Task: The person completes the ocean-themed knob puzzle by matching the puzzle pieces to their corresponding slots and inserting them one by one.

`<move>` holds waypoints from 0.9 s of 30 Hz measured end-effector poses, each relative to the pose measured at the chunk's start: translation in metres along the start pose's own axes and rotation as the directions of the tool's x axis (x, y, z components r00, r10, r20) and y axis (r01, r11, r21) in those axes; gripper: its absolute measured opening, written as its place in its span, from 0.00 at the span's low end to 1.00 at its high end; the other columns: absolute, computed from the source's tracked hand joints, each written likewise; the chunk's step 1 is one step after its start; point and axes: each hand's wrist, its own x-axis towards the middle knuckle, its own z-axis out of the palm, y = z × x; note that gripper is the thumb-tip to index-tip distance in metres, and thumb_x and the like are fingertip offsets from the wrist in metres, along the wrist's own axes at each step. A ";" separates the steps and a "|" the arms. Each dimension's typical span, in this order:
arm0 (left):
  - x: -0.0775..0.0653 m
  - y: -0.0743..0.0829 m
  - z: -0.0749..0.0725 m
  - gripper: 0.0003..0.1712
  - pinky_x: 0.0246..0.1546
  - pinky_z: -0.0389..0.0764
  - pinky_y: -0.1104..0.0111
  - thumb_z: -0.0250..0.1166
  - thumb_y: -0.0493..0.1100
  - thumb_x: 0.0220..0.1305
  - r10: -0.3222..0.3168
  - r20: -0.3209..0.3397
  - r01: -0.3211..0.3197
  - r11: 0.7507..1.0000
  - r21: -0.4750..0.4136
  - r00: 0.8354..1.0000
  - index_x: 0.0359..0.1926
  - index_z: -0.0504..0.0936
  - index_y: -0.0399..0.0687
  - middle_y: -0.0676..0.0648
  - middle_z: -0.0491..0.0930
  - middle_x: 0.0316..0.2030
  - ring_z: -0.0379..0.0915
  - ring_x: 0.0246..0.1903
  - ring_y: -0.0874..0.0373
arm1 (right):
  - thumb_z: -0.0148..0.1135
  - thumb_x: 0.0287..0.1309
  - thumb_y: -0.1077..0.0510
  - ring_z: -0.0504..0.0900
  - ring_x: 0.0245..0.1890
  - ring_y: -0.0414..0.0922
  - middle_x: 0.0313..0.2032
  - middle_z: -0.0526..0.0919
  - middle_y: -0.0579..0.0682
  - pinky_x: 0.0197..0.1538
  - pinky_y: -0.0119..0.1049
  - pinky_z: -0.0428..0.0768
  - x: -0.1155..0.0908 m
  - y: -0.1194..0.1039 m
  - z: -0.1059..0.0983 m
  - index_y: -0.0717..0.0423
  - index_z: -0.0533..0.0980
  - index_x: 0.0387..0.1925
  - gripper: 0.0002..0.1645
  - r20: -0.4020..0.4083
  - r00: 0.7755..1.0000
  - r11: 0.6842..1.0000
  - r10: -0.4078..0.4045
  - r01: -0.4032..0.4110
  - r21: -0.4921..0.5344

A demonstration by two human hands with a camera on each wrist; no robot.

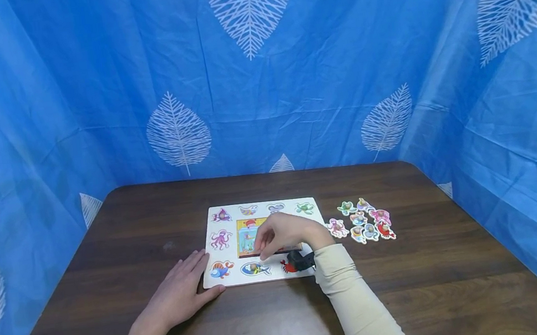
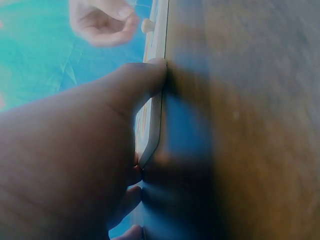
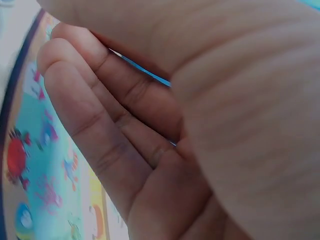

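A white wooden peg puzzle board (image 1: pixel 273 205) with printed sea animals lies on the table. My left hand (image 1: pixel 175 293) rests at its lower left corner, thumb along the front edge. A blue-and-yellow fish piece (image 1: pixel 255 269) with a wooden knob (image 2: pixel 147 26) sits at the fish outline in the front row. Just above it hovers my right hand (image 1: pixel 286 231), fingers loosely bent, apart from the knob in the left wrist view. Nothing shows between the fingers (image 3: pixel 85 110) in the right wrist view, though the thumb tip is out of frame there.
Right of the board lie several loose knobbed pieces, among them a pink octopus (image 1: pixel 337 228), a green turtle (image 1: pixel 346 208) and a red crab (image 1: pixel 385 229). The dark wooden table (image 1: pixel 438 281) is enclosed by a blue leaf-patterned cloth (image 1: pixel 261 107).
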 end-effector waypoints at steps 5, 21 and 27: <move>-0.001 0.000 0.000 0.50 0.73 0.63 0.40 0.68 0.65 0.65 -0.001 0.003 0.001 1.000 0.002 1.000 0.74 0.67 0.33 0.32 0.66 0.73 0.61 0.74 0.36 | 0.78 0.56 0.57 0.83 0.33 0.38 0.31 0.87 0.40 0.42 0.33 0.83 -0.008 0.008 -0.009 0.48 0.87 0.35 0.06 -0.061 0.997 0.999 0.036 -0.036 0.004; 0.000 -0.001 0.006 0.50 0.72 0.64 0.40 0.69 0.64 0.65 0.017 -0.025 -0.016 1.000 0.018 1.000 0.73 0.67 0.33 0.32 0.67 0.73 0.62 0.73 0.35 | 0.77 0.58 0.53 0.83 0.39 0.43 0.39 0.88 0.43 0.48 0.38 0.84 -0.051 0.050 -0.040 0.53 0.87 0.46 0.15 -0.261 0.952 0.986 0.159 -0.138 0.095; -0.001 -0.001 0.009 0.50 0.72 0.64 0.39 0.69 0.64 0.65 0.012 -0.029 -0.011 1.000 0.016 0.999 0.74 0.67 0.33 0.32 0.67 0.73 0.62 0.73 0.35 | 0.75 0.60 0.55 0.82 0.40 0.45 0.40 0.88 0.45 0.49 0.40 0.83 -0.062 0.059 -0.043 0.53 0.87 0.46 0.13 -0.325 0.928 0.983 0.182 -0.160 0.093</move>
